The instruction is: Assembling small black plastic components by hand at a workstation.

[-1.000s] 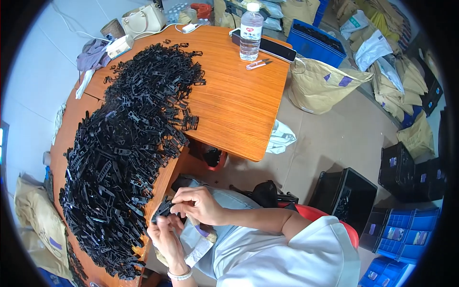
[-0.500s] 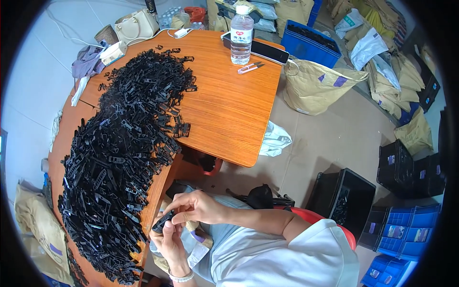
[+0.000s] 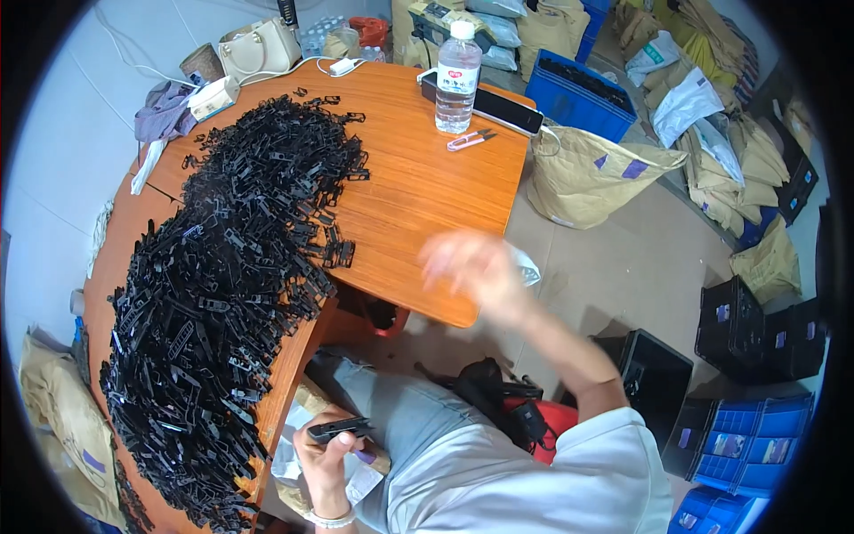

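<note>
My left hand point(image 3: 324, 452), with a pale bracelet at the wrist, is closed around a small flat black plastic part point(image 3: 340, 429) above my lap. The part's exact kind cannot be made out. Over the table's near right corner hangs my right hand point(image 3: 476, 271), smeared by motion, so its fingers do not show clearly. To the left, a long heap of small black plastic parts point(image 3: 200, 329) covers much of the orange-brown wooden table point(image 3: 418, 205); single pieces lie along its right side.
On the table's far right stand a clear water bottle point(image 3: 457, 80), pink-handled thread snips point(image 3: 471, 140) and a phone point(image 3: 507, 113). Beyond its edge are a tan sack point(image 3: 596, 182) and a blue crate point(image 3: 569, 111). A black bin point(image 3: 658, 369) stands at right, near a red seat point(image 3: 556, 423).
My right hand has left the black part and swung up and right to the table corner. The left hand keeps the part, slightly lower. The whole view has shifted a little.
</note>
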`<act>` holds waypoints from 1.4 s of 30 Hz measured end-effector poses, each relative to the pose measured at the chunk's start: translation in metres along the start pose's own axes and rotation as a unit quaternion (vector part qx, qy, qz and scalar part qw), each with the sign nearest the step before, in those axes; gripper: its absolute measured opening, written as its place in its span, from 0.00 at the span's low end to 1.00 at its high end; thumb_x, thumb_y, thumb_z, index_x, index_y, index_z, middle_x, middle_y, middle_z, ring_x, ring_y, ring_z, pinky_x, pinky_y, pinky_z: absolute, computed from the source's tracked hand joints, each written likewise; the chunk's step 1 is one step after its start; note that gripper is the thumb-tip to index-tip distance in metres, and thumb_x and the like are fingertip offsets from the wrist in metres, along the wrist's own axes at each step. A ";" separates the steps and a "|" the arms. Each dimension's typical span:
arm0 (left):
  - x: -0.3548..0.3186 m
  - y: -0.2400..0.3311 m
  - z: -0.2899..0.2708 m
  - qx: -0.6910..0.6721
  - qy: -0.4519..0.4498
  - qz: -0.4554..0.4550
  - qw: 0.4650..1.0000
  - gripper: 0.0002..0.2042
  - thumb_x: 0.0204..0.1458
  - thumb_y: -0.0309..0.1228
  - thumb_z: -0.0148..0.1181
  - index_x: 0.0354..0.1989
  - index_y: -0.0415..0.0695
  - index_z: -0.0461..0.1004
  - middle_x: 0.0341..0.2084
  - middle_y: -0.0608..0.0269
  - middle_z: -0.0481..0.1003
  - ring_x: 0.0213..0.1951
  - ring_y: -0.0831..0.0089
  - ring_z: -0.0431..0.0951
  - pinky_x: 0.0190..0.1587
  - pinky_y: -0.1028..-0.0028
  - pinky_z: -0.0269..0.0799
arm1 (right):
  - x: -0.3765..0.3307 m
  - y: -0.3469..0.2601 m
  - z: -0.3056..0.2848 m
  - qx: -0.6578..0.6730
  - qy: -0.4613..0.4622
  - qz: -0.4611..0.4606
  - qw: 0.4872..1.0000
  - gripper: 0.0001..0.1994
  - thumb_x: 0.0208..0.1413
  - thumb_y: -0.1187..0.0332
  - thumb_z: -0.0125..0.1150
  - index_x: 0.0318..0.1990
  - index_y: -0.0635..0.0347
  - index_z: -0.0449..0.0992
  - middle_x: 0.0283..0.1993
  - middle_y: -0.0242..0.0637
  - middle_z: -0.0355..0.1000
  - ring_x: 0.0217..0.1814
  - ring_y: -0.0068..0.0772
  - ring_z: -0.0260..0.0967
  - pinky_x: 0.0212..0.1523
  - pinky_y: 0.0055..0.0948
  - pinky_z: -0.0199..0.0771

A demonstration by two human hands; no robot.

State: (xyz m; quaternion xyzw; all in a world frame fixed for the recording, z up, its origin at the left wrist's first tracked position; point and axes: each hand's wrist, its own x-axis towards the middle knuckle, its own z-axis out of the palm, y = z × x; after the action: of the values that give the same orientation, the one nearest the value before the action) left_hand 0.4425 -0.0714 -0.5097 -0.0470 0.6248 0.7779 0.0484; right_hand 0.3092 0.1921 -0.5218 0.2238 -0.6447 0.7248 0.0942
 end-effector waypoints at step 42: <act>-0.009 -0.025 -0.028 -0.014 0.050 -0.065 0.997 0.11 0.43 0.29 0.62 0.23 0.30 0.72 0.16 0.58 0.70 0.16 0.74 0.68 0.19 0.79 0.61 | -0.023 -0.005 -0.074 -0.544 0.060 0.101 0.831 0.43 0.32 0.68 0.71 0.61 0.54 0.55 0.52 0.47 0.63 0.56 0.47 0.58 0.57 0.43 0.52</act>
State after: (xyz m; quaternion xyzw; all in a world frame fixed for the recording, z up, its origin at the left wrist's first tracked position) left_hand 0.4548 -0.0930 -0.5391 -0.1265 0.6114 0.7783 0.0668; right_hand 0.3166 0.2687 -0.5323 0.0263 -0.9468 0.2749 0.1654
